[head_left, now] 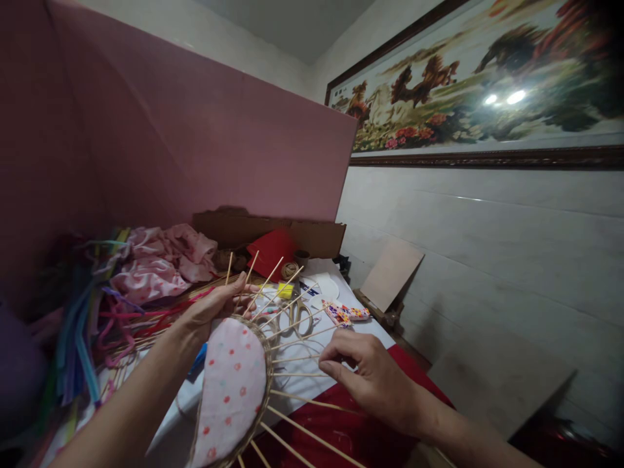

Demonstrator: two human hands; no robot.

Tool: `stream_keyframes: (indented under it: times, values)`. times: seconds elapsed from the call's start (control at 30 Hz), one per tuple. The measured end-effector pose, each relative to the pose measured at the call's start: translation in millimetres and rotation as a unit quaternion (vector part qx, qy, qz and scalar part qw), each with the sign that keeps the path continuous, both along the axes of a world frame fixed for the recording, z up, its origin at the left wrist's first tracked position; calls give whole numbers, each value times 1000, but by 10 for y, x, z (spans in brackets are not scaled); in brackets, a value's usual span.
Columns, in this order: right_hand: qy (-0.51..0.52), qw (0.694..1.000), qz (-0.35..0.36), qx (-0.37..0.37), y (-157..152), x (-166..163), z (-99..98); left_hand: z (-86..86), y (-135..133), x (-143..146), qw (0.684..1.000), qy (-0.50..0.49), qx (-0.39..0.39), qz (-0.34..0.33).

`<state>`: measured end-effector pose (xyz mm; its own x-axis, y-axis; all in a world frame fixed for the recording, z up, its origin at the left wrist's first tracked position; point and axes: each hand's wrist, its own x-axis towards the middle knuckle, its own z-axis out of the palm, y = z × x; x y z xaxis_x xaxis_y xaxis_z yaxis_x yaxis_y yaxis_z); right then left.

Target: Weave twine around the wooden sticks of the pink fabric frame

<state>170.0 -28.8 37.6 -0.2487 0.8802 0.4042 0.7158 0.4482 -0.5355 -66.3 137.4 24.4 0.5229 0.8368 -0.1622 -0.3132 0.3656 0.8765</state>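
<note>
A half-round woven piece (236,390) is tilted in front of me, covered in pale pink cloth with red flower dots. Twisted cord runs along its curved rim, and several thin wooden sticks fan out from there. My left hand (233,298) grips its upper end, fingers closed among the sticks. On the other side, my right hand (368,374) is closed in a pinch by the stick ends; what lies between its fingertips is hidden. Behind the sticks, scissors (303,320) lie on the white table surface, near flower-patterned fabric (345,313).
Pink dotted cloth (163,260) is heaped at the left beside coloured fuzzy stems (78,344). A ball of twine (290,271), a yellow item (285,290) and a red piece (273,252) sit farther back, before a cardboard edge (316,237). Red cloth (336,429) covers the near side.
</note>
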Motion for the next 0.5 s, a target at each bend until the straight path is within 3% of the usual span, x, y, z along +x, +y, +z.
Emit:
stream_keyframes:
  times: [0.5]
  values:
    - [-36,999,13,22,-33,-4,-129,-31,46,-22,1000,-13,-13,-23]
